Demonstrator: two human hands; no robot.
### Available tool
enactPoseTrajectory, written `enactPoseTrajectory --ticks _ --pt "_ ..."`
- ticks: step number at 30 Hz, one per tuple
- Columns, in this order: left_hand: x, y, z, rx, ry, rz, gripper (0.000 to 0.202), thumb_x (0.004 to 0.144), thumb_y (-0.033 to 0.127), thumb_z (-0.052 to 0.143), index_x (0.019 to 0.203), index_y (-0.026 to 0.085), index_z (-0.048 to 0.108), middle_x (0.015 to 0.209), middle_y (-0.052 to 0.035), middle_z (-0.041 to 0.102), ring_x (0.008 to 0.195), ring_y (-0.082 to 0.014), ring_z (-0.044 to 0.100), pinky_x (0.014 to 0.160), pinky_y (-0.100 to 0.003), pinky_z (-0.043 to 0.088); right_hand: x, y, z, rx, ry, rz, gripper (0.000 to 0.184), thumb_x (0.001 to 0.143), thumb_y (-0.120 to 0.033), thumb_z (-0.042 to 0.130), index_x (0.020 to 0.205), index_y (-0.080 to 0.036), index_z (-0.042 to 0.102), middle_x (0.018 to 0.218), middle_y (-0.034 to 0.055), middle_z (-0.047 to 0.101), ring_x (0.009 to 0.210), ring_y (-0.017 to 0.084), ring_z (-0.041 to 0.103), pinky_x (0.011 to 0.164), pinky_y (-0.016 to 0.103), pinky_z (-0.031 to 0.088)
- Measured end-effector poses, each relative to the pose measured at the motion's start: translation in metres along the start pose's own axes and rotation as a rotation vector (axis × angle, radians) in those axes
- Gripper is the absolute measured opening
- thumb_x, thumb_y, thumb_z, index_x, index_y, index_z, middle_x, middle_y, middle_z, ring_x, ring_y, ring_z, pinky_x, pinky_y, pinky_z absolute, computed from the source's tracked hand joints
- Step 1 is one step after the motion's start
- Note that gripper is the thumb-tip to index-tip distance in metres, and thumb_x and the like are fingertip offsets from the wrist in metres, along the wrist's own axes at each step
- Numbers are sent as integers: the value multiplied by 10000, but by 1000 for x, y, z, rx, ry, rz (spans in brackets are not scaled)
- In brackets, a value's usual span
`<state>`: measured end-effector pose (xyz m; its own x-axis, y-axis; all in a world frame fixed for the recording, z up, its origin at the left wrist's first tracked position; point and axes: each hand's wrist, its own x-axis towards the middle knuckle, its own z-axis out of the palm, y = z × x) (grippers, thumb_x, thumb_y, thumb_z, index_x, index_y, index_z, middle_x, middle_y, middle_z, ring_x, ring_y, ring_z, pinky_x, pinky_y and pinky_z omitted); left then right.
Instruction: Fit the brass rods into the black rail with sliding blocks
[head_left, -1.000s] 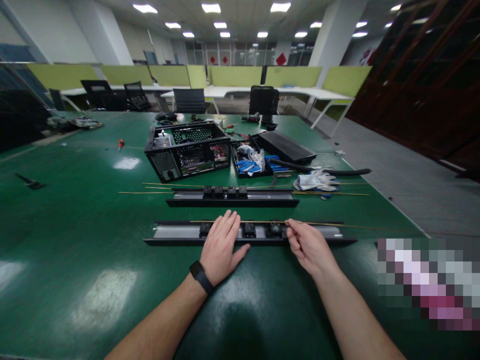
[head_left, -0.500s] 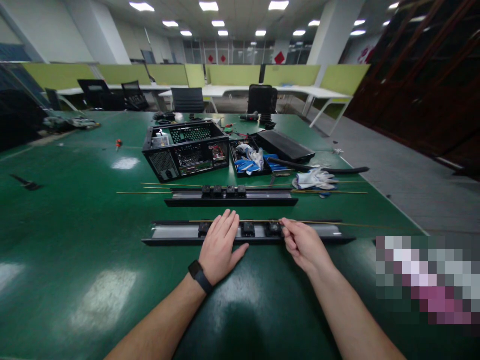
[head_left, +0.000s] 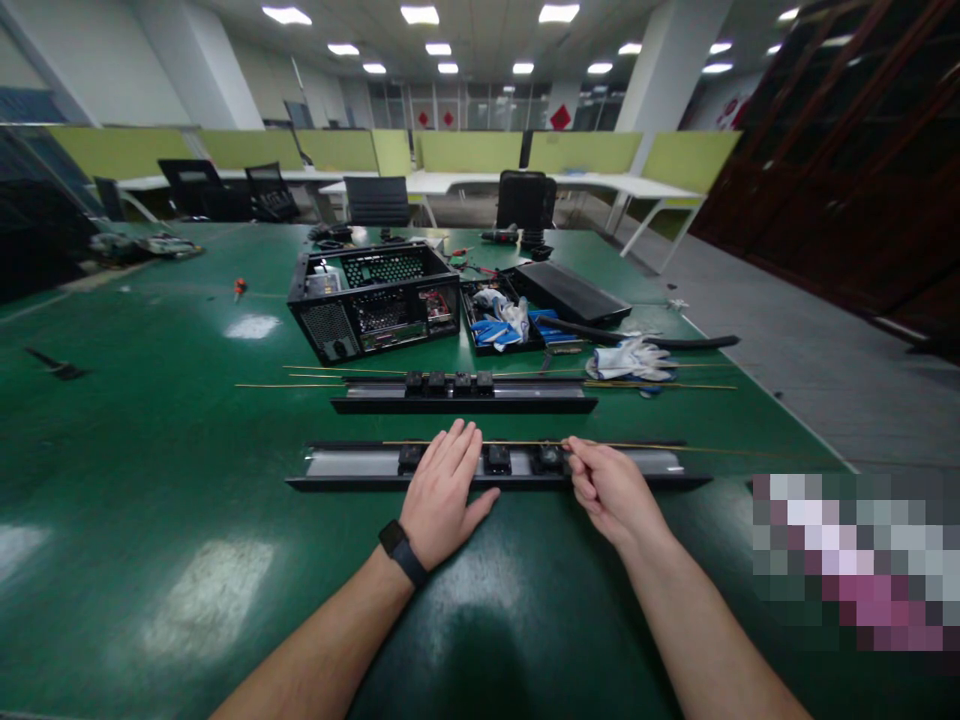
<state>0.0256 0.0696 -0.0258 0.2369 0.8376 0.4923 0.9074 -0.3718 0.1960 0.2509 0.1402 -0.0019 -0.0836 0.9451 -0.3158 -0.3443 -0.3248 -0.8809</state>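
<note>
In front of me lies a long black channel (head_left: pixel 337 484) with a pale inner floor. Black blocks sit in it, among them a middle block (head_left: pixel 497 459) and a right block (head_left: pixel 550 457). My left hand (head_left: pixel 444 485) rests flat across the channel, fingers stretched and together, thumb out to the right; it hides part of the channel beneath. My right hand (head_left: pixel 609 488) pinches a thin brass-coloured rod (head_left: pixel 517 443) by the right block. The rod runs along the channel's far edge, passes at my left fingers and reaches well past the right end.
Behind it lies a second black channel (head_left: pixel 525 405) with several blocks and thin rods near it. Further back are an open computer case (head_left: pixel 375 310), a black tray with gloves (head_left: pixel 502 320), a black panel (head_left: pixel 574 290), a black tube (head_left: pixel 675 341) and another glove (head_left: pixel 634 358).
The rod's left end and my right hand have shifted very slightly to the right, along with a small shift of the whole view. Both hands keep their poses.
</note>
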Motion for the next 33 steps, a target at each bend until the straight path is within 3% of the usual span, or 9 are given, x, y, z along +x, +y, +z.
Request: enactPoseTrajectory --ticks 23,27,33 --pt "-1 -2 2 16 12 -12 713 887 373 606 1492 113 333 1527 -145 409 1465 -295 284 1201 -488 277 2 2 -4 -8 37 -25 280 724 -344 794 773 -148 599 556 -29 534 311 26 323 240 142 172" --pt "-1 -1 2 11 21 -9 708 893 378 596 1496 126 325 1521 -146 418 1461 -301 291 1192 -510 284 1 4 -3 -84 19 -27 356 705 -407 817 696 -151 569 532 -29 522 297 21 326 241 142 157" --pt "0 0 1 13 16 -7 728 892 384 595 1508 128 302 1531 -146 402 1457 -309 298 1187 -517 290 3 5 -2 -81 34 -33 352 677 -375 822 635 -149 556 516 -28 514 285 28 338 244 152 143"
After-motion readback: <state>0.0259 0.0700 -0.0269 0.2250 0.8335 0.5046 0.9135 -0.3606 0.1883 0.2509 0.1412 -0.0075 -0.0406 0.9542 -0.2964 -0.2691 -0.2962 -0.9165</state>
